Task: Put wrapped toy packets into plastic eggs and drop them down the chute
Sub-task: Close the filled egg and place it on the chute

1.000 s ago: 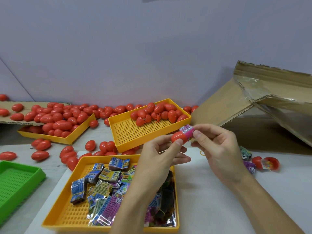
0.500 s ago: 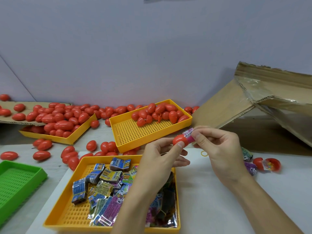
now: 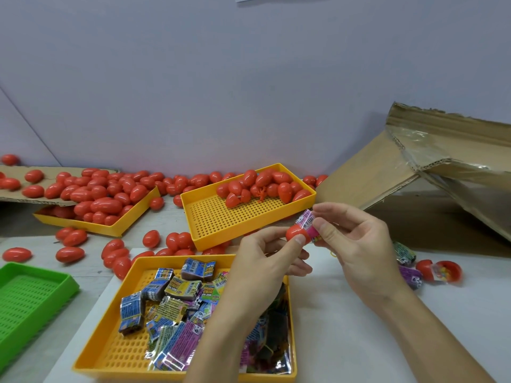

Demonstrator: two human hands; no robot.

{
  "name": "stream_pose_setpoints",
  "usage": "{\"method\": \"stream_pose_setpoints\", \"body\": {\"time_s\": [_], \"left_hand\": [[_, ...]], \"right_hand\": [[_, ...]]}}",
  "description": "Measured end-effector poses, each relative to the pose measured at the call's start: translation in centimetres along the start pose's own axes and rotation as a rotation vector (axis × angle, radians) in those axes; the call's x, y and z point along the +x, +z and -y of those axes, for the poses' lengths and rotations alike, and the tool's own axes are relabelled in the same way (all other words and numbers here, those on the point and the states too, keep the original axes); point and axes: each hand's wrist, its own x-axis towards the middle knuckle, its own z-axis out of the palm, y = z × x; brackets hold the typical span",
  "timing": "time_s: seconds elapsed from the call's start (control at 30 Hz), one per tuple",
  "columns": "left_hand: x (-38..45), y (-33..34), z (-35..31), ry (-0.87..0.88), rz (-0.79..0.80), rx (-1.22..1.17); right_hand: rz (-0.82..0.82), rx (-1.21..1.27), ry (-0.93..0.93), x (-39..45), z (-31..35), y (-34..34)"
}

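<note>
Surface (image 3: pixel 359 327), white sheet under the near work. Cardboard chute (image 3: pixel 381 172) slopes at right rear. Green tray (image 3: pixel 41 283) at left edge. Near yellow tray (image 3: pixel 105 352) holds loose wrapped packets (image 3: pixel 177 297). Far yellow tray (image 3: pixel 221 219) has red eggs (image 3: pixel 262 186) heaped at its back; more eggs lie scattered left. Left hand (image 3: pixel 257 261) grips a red egg half (image 3: pixel 297 233) between thumb and fingers. Right hand (image 3: pixel 356 244) pinches a pink packet (image 3: pixel 309 223), its end sitting in the egg half. Both are held above the surface, just in front of the far tray.
</note>
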Motion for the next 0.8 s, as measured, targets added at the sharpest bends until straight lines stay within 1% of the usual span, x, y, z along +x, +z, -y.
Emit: {"method": "stream_pose_setpoints", "body": {"time_s": [0.13,0.27,0.47,0.8], "left_hand": [[-0.02,-0.07,0.07,0.058,-0.002,0.077],[0.08,-0.18,0.18,0.068,-0.012,0.114],[0.04,-0.19,0.19,0.061,-0.013,0.123],[0.09,-0.20,0.18,0.070,-0.022,0.114]], "right_hand": [[0.017,0.008,0.014,-0.10,0.03,-0.01],[0.010,0.012,0.012,-0.07,0.04,-0.09],[0.019,0.013,-0.002,-0.06,0.06,-0.18],[0.064,0.053,0.068,-0.03,-0.08,-0.26]]}}
